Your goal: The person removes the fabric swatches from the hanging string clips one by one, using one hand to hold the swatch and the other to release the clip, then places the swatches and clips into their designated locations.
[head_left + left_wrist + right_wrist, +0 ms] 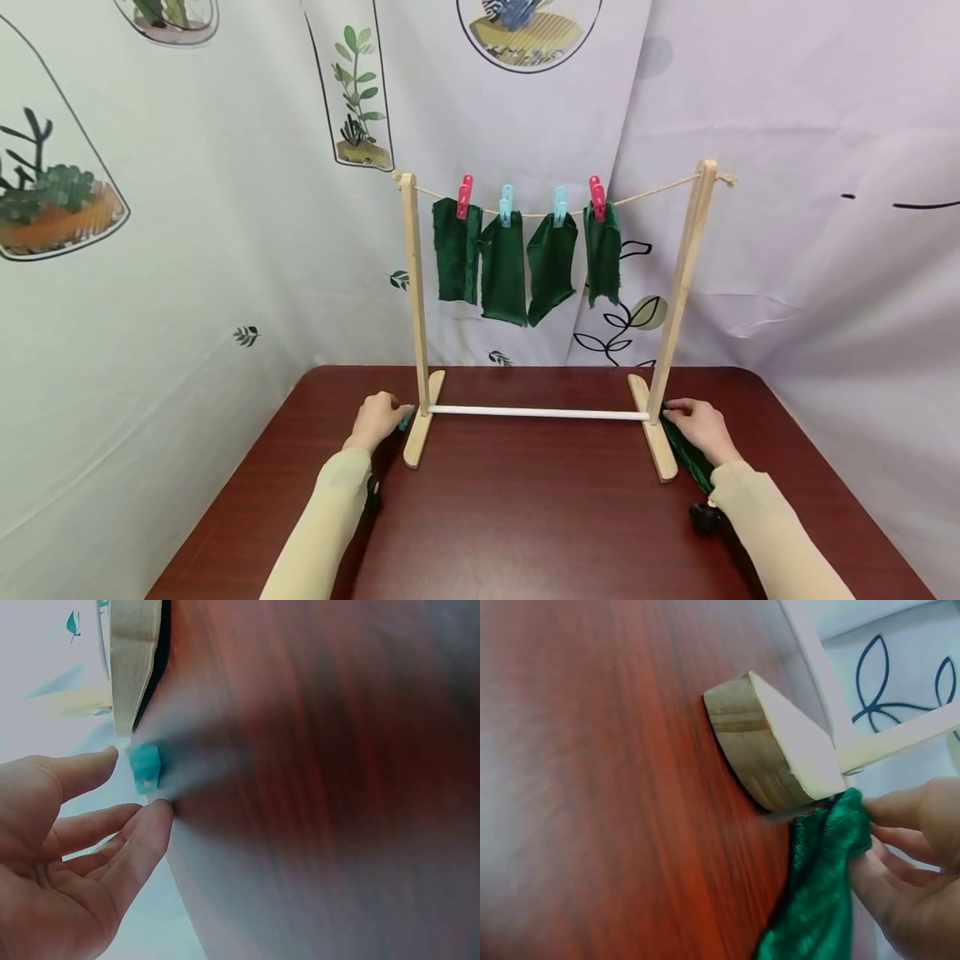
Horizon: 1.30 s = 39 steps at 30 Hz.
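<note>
My left hand point(373, 419) is beside the left foot of a small wooden clothesline stand point(411, 283). A teal clothespin point(146, 769) lies on the table just past its fingertips, with a gap between thumb and fingers in the left wrist view. By the stand's right foot, my right hand point(701, 427) pinches one end of a green cloth point(817, 892) between thumb and fingers. The rest of that cloth trails along the table toward the wrist. Four-sided green cloths point(504, 271) hang from the string, held by red clothespins point(464, 197) and light blue clothespins point(560, 207).
A white rod point(540, 412) joins the stand's two feet low above the dark red-brown table point(525, 508). The string point(652, 192) sags between the post tops. Behind the table hangs a white curtain point(247, 167) printed with plants.
</note>
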{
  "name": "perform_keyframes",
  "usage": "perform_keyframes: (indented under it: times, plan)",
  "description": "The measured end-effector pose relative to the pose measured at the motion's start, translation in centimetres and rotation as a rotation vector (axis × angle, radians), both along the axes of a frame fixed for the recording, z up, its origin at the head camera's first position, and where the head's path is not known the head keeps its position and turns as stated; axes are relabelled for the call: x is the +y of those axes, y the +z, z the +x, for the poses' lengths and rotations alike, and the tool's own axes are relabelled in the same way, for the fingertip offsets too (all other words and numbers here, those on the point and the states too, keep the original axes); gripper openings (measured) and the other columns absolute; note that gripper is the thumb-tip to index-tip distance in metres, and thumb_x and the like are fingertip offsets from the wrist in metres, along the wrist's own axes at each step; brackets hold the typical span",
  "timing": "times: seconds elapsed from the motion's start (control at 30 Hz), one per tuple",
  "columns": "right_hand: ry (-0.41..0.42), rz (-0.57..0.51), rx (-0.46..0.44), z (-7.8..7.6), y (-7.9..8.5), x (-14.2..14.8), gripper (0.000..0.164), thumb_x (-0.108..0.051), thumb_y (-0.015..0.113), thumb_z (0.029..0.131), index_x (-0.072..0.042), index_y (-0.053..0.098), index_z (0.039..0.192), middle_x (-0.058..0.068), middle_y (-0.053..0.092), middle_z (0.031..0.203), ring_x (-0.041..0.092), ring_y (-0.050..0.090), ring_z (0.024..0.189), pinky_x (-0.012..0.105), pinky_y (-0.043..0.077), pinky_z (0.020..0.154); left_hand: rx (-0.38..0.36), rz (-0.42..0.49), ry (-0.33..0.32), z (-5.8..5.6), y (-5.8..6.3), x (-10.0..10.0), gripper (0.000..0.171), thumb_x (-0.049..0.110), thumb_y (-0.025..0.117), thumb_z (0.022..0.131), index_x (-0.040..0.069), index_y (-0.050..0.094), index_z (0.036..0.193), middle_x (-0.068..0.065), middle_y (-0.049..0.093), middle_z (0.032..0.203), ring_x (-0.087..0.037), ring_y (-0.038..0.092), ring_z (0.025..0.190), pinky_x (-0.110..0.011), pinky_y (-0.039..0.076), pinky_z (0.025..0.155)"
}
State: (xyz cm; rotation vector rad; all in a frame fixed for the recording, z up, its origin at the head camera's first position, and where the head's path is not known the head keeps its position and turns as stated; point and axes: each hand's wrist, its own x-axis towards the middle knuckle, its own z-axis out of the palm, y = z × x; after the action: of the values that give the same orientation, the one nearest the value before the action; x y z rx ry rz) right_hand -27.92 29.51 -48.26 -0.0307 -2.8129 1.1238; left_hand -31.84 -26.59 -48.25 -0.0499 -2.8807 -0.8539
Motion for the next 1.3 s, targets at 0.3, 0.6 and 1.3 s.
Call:
perform_keyframes:
  times: [0.3,0.6,1.3]
  plan:
    - [0.04,0.044,0.044,2.0,0.9,1.1,0.041,-0.016,0.062,0.1,0.014,0.059,0.128,0.031,0.067,0.113,0.032,0.069,0.086,0.035,0.053,0.067,-0.011,-0.029,0.018,1.4,0.6,-1.3,0.04,0.022,0.067,0.097,-0.01,0.067,0.12,-0.028,0.068,0.115,-0.042,0.067,0.1,-0.055,0.055,0.083]
    - [0.029,0.044,0.067,2.9,1.4,1.7,0.041,-0.015,0.062,0.1,0.013,0.058,0.13,0.03,0.067,0.114,0.03,0.071,0.084,0.033,0.054,0.065,0.021,-0.023,0.001,2.1,1.5,-1.1,0.04,0.021,0.067,0.097,-0.007,0.066,0.125,-0.025,0.068,0.118,-0.039,0.067,0.101,-0.054,0.054,0.083]
    - [0.003,0.026,0.374,3.9,11.2,0.2,0.043,-0.029,0.063,0.101,-0.001,0.063,0.134,0.023,0.07,0.113,-0.021,0.051,0.076,0.013,0.045,0.064,0.387,0.08,-0.069,3.5,13.2,-0.1,0.043,0.03,0.063,0.102,-0.001,0.063,0.133,-0.021,0.067,0.119,-0.036,0.069,0.094,-0.05,0.057,0.074]
